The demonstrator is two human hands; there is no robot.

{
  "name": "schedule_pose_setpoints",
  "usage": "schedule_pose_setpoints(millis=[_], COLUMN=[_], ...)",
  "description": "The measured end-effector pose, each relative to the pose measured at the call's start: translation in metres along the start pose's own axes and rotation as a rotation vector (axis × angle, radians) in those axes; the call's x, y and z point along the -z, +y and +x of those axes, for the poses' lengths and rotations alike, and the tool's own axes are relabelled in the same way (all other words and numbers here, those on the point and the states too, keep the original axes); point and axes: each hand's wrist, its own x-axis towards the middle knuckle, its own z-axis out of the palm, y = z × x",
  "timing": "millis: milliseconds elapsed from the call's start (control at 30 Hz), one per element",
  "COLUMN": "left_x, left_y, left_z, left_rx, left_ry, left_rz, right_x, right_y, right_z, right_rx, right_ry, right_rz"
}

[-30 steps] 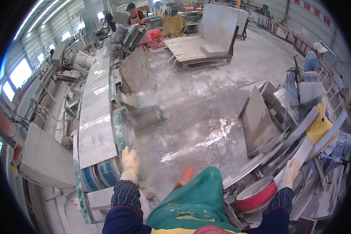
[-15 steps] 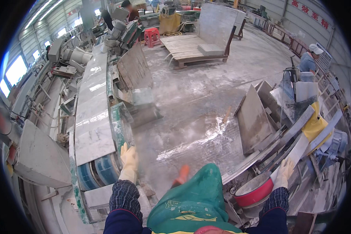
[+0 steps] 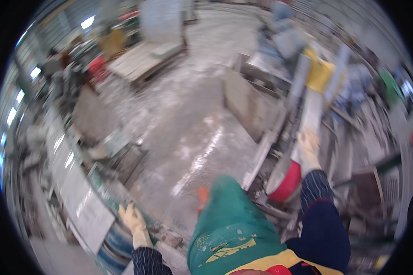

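Note:
My left hand [image 3: 134, 221], in a pale rubber glove, is open at the green edge of the left-hand conveyor. Its fingers are apart, close beside a polished white stone slab [image 3: 94, 213] and the blue belt end [image 3: 120, 239]. I cannot tell whether they touch the edge. On the right, my gloved right hand [image 3: 309, 144] lies over a long narrow white stone strip [image 3: 312, 110], fingers stretched along it. Just below that hand is the red curved end of the belt [image 3: 290, 183]. Blur softens both hands' outlines.
A brown board [image 3: 245, 103] leans beside the right-hand machine, which has a yellow cloth [image 3: 321, 71] on it. Ahead stand a wooden platform [image 3: 137, 62] with an upright slab and a red stool [image 3: 97, 68]. A person [image 3: 282, 11] is at the far right.
My view has swung to the right, so the surroundings slide left and blur. My right hand stays on the strip near the red belt end; my left remains at the conveyor's edge.

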Motion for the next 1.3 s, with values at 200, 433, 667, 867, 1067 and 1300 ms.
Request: schedule_pose_setpoints(millis=[200, 433, 667, 867, 1067, 1300], left_x=[0.009, 0.006, 0.002, 0.002, 0.005, 0.008], left_y=[0.007, 0.0, -0.006, -0.003, 0.006, 0.007], left_z=[0.001, 0.003, 0.003, 0.002, 0.001, -0.001], left_rx=[0.044, 0.054, 0.041, 0.042, 0.065, 0.053], left_ry=[-0.127, -0.173, -0.158, -0.128, -0.129, -0.122], left_rz=[0.119, 0.179, 0.161, 0.163, 0.177, 0.109], right_x=[0.007, 0.012, 0.001, -0.011, -0.014, 0.01], right_y=[-0.013, -0.011, -0.004, 0.001, 0.006, -0.011], right_z=[-0.006, -0.001, 0.017, 0.034, 0.043, -0.001], right_rx=[-0.131, -0.116, -0.097, -0.12, -0.152, -0.156], right_ry=[-0.206, -0.275, -0.26, -0.182, -0.243, -0.305], right_rz=[-0.063, -0.044, -0.086, -0.089, -0.073, -0.08])
